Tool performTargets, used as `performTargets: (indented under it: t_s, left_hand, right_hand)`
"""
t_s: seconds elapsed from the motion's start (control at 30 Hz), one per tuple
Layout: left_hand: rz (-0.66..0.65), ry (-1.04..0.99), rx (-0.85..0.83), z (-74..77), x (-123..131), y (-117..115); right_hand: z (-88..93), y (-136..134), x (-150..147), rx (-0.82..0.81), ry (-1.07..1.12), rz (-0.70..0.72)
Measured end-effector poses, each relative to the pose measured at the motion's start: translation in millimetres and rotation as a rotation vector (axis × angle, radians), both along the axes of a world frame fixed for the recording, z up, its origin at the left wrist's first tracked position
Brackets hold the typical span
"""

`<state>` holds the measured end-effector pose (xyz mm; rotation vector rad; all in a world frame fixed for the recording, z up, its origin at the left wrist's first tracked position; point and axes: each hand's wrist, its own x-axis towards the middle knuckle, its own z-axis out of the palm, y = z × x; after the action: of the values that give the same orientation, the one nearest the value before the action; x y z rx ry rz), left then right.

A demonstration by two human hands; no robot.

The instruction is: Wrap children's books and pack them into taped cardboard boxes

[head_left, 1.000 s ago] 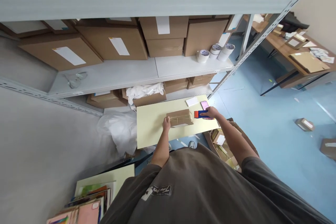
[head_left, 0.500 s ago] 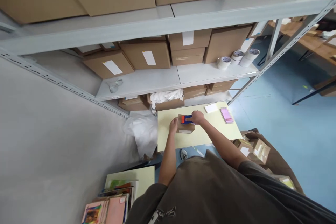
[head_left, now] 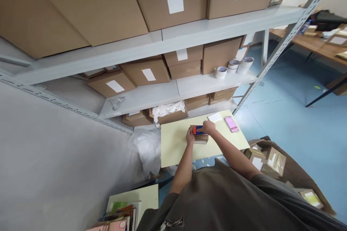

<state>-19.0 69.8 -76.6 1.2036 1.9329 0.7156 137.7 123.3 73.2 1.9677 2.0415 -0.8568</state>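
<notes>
A small cardboard box [head_left: 202,138] with a pale strip on its near side rests on the pale yellow table [head_left: 173,151]. My left hand [head_left: 190,136] is closed on the left side of this box. In my right hand [head_left: 209,127] is a blue and red tape dispenser [head_left: 198,130], pressed against the top of the box. The dispenser's far side and any tape under it are hidden. Near my right hand lie a white pad [head_left: 215,117] and a pixelated pink item [head_left: 231,123].
Behind the table stands a grey metal shelf [head_left: 146,97] with cardboard boxes and white tape rolls [head_left: 221,72]. A large open carton [head_left: 300,168] of small boxes is at the right. White plastic bags [head_left: 146,148] hang at the left, above books [head_left: 119,220].
Both hands, the box and the dispenser have shifted a little to the right across the table. The view has tilted, showing more of the upper shelf.
</notes>
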Motion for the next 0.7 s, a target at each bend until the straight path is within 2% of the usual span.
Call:
performTargets:
  t_s: [0.1,0.2,0.3,0.4,0.47,0.53,0.7]
  left_hand:
    - [0.033,-0.046,-0.040,-2.2,30.4,10.0]
    - [-0.013,-0.009,-0.068,-2.9,48.4,15.9]
    - [-0.017,0.020,-0.082,-1.0,54.2,18.3]
    - [-0.045,0.016,-0.039,-0.2,51.6,19.0]
    - [-0.063,0.013,-0.022,-1.8,44.5,19.5]
    - [-0.063,-0.004,-0.014,-4.9,31.4,20.8]
    - [-0.036,-0.131,0.010,-12.8,-25.8,26.9]
  right_hand:
    - [-4.9,0.6,53.6,-0.011,0.041,-0.029]
    - [-12.2,-6.2,119.9,-0.013,0.026,-0.083]
    - [-20.3,-19.5,186.7,0.016,-0.031,-0.139]
    - [-27.7,-29.7,227.0,-0.010,-0.056,-0.183]
    - [-33.4,-30.3,230.5,-0.022,-0.055,-0.187]
    - [-40.0,-25.9,217.0,-0.013,-0.046,-0.175]
    - [-53.8,-7.9,142.4,-0.007,0.034,-0.116]
